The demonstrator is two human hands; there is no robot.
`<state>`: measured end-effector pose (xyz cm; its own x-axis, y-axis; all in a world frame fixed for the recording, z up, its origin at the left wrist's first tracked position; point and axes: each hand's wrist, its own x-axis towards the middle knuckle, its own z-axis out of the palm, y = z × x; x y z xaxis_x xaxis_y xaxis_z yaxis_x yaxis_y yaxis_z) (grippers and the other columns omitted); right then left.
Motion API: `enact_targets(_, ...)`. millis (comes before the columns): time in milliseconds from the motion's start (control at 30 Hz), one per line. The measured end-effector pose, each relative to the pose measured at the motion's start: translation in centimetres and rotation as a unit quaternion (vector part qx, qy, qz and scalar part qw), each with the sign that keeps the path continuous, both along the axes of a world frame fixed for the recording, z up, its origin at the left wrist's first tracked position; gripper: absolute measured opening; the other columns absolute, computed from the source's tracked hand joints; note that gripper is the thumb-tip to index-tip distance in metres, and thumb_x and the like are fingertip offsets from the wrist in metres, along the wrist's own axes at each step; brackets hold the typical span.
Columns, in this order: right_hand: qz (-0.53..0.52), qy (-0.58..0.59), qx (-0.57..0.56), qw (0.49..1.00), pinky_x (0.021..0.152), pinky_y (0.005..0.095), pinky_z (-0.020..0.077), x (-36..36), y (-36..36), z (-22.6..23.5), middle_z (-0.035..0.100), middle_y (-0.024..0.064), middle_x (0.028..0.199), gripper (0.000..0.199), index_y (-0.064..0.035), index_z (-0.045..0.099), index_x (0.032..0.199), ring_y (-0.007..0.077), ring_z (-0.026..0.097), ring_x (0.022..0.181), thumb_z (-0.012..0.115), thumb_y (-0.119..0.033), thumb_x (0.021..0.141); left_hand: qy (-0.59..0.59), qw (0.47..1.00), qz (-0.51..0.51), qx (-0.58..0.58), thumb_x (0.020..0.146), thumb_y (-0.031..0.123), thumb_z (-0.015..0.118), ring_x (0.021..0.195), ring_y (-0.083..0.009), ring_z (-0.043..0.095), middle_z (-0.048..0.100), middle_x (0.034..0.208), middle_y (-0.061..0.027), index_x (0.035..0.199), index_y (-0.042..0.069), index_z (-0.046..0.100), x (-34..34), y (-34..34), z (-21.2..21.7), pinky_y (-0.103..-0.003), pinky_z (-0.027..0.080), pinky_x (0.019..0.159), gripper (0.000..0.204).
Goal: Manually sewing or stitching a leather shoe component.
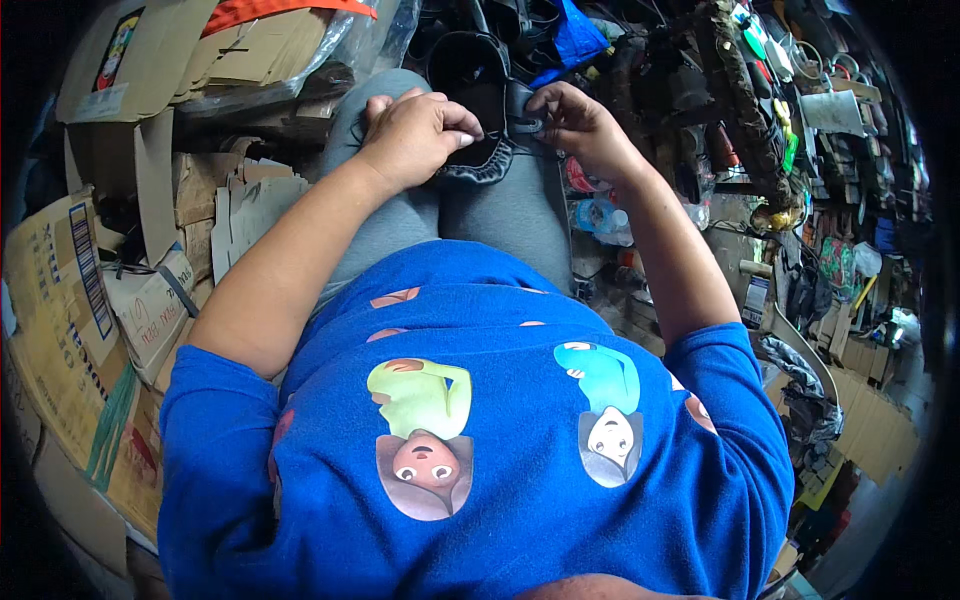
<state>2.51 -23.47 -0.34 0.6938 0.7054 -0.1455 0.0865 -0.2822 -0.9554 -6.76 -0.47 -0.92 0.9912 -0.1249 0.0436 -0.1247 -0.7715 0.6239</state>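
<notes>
A black, shiny piece that looks like a shoe upper (482,172) rests across my grey-trousered knees. Its near end has a gathered, pleated edge, and a dark opening shows behind it. My left hand (418,128) is over my left knee at the piece's left side. Its thumb and forefinger are pinched by the inner edge, and whatever they hold is too small to make out. On the other side, my right hand (580,125) pinches a black side flap of the same piece between thumb and fingers.
Flattened cardboard (140,60) and stacked boxes (150,310) crowd my left side. Beyond my knees lie dark items and a blue plastic bag (575,42). To my right are a clear plastic bottle (603,220) and a cluttered rack (740,110) of tools and small goods.
</notes>
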Motion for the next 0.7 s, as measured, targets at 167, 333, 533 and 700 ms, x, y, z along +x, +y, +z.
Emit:
enact_targets(167,-0.095,-0.016,0.044,0.994,0.076,0.0209,0.0414,-1.9,0.4,0.8,0.052,-0.0037,0.083,0.027,-0.0092,0.059,0.104,0.0056,0.05,0.081,0.067,-0.001,0.079,-0.001,1.0,-0.002,-0.016,0.077,0.021,0.064,0.094,-0.0164,0.054,0.062,0.08,0.0015,0.087,0.019,0.072,0.1,0.7,0.3,-0.037,0.027,0.084,0.012)
enact_targets(333,-0.03,-0.04,-0.02,0.999,0.079,0.0254,0.0453,-1.1,-0.6,-0.4,0.059,0.0001,0.091,0.018,-0.007,0.065,0.097,0.0096,0.056,0.087,0.065,-0.002,0.08,0.004,0.999,-0.004,-0.053,0.077,0.019,0.064,0.092,-0.019,0.055,0.062,0.08,-0.001,0.086,0.017,0.071,0.5,0.8,-0.2,-0.038,0.029,0.085,0.013)
enact_targets(533,-0.004,-0.088,-0.059,0.994,0.079,0.0267,0.0466,-1.0,-0.1,-0.2,0.061,0.0022,0.091,0.021,-0.0117,0.071,0.099,0.0129,0.058,0.088,0.063,-0.003,0.081,0.026,0.998,0.025,-0.043,0.076,0.021,0.064,0.094,-0.019,0.057,0.066,0.085,-0.0027,0.087,0.016,0.072,0.3,0.0,0.4,-0.035,0.031,0.084,0.014)
enact_targets(700,0.011,-0.094,-0.061,0.994,0.08,0.0259,0.0461,-1.0,-0.2,-0.3,0.06,0.0019,0.089,0.023,-0.0129,0.071,0.1,0.0137,0.058,0.089,0.063,-0.003,0.081,0.05,0.997,0.024,-0.046,0.076,0.023,0.064,0.095,-0.0194,0.058,0.067,0.087,-0.0032,0.088,0.013,0.071,0.1,-0.1,0.2,-0.037,0.031,0.087,0.017)
